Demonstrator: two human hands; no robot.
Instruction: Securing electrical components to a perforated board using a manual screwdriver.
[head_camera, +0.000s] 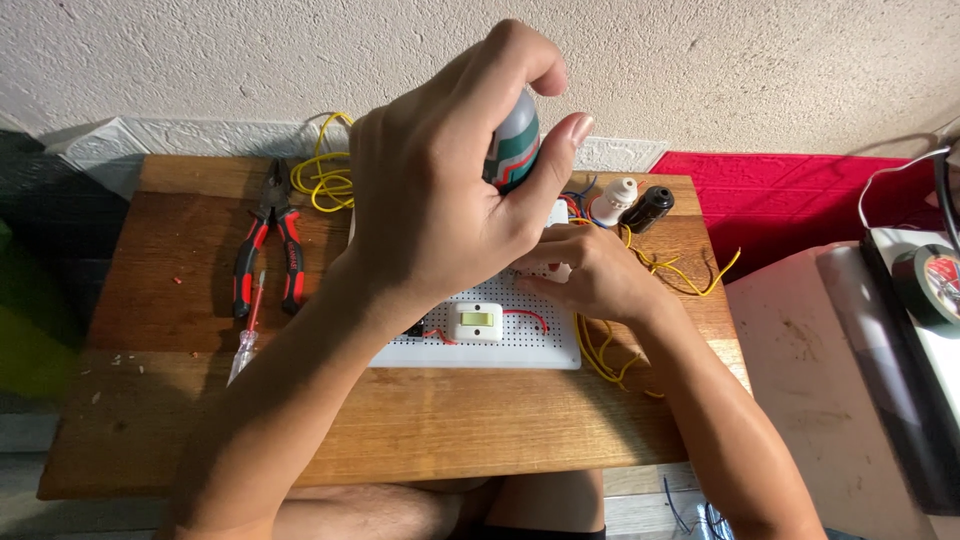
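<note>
My left hand (440, 180) is up close, wrapped tight around a striped screwdriver handle (513, 145). Below it, my right hand (590, 275) presses down on the white board (520, 335) with the switch (476, 322). Farther off, red pliers (268, 250) lie on the wooden table (400, 420).
</note>
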